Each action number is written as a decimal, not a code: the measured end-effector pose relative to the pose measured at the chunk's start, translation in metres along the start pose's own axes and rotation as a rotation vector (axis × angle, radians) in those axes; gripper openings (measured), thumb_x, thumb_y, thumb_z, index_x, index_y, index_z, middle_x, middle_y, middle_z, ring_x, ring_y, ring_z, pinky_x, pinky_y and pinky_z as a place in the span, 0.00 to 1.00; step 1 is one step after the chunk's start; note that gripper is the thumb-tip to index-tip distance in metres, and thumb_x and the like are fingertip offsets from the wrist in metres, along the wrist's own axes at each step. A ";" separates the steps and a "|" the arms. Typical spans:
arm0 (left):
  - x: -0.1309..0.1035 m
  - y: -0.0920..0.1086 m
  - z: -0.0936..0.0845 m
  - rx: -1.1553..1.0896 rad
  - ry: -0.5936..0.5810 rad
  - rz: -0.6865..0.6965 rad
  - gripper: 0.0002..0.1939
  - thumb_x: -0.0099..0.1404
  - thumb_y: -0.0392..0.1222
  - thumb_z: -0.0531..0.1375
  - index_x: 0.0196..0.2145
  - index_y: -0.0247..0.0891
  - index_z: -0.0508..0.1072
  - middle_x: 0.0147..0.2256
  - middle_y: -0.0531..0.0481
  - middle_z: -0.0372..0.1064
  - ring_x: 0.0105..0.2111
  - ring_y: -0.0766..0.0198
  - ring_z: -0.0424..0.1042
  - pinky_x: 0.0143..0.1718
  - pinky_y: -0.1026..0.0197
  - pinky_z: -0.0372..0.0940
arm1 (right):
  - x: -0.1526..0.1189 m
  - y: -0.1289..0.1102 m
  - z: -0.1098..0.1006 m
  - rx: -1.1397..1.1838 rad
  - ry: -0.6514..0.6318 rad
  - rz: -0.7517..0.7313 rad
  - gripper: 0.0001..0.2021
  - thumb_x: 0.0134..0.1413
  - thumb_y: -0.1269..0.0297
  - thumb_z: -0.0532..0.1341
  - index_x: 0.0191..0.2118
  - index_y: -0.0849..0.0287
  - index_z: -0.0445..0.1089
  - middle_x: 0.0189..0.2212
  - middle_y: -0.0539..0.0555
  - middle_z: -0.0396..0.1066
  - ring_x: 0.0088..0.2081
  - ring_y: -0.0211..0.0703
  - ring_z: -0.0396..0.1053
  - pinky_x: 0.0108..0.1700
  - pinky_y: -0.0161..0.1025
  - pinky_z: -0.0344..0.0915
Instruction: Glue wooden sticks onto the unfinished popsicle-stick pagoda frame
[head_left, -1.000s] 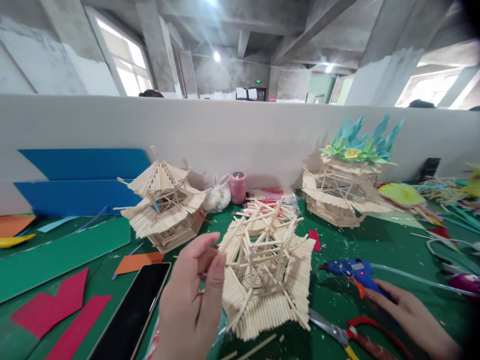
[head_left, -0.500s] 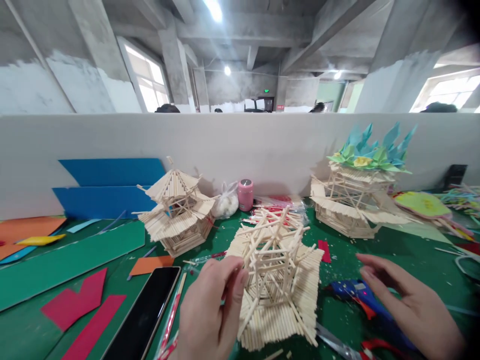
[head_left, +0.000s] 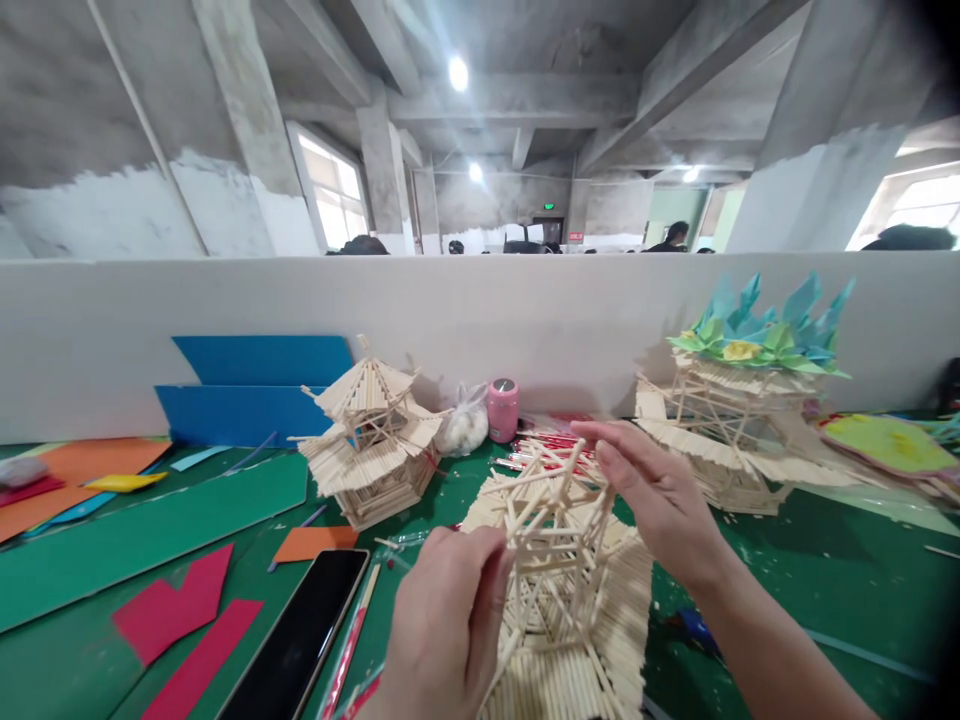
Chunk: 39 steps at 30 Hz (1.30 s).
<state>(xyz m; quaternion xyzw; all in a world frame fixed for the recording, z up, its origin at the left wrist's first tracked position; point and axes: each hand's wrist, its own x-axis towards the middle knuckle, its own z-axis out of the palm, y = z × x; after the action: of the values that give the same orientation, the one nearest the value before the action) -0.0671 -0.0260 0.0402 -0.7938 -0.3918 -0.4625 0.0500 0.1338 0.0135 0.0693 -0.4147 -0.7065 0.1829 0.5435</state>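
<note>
two bare hands at a pale, open-framed wooden-stick pavilion (head_left: 556, 545) on the green tabletop (head_left: 847, 570).
the left hand (head_left: 454, 610) curls at its left side, thumb and fingers nearly together; the right hand (head_left: 660, 490) sits at its upper right, fingertips slightly parted; whether either pinches a stick is unclear. a black rectangular phone (head_left: 296, 638) lies left; behind stands a white partition (head_left: 525, 320), under a grey concrete ceiling (head_left: 517, 100).

Left hand (head_left: 450, 620): is curled, toward the worktop's (head_left: 855, 570) near edge (grip unclear)
Right hand (head_left: 664, 500): sits farther out, thumb and fingers parted
Right forearm (head_left: 780, 640): slants from near-right corner
</note>
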 end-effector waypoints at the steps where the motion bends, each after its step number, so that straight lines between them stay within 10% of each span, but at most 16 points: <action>1: 0.000 -0.001 0.000 0.001 -0.003 0.001 0.07 0.61 0.30 0.52 0.37 0.38 0.64 0.25 0.53 0.65 0.23 0.66 0.65 0.27 0.65 0.61 | 0.001 0.001 0.002 0.025 -0.005 -0.002 0.11 0.58 0.62 0.51 0.44 0.50 0.68 0.41 0.51 0.67 0.45 0.39 0.63 0.46 0.39 0.58; 39: 0.006 -0.006 0.000 -0.073 -0.016 -0.011 0.08 0.59 0.29 0.52 0.36 0.38 0.64 0.25 0.53 0.65 0.23 0.67 0.66 0.28 0.65 0.62 | 0.014 -0.006 0.004 0.035 -0.114 0.033 0.11 0.57 0.62 0.53 0.35 0.54 0.73 0.33 0.51 0.62 0.35 0.38 0.63 0.37 0.36 0.60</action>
<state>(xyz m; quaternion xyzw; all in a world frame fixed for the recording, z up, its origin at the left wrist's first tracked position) -0.0702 -0.0184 0.0431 -0.7965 -0.3796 -0.4703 0.0153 0.1272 0.0221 0.0806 -0.4057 -0.7261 0.2276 0.5064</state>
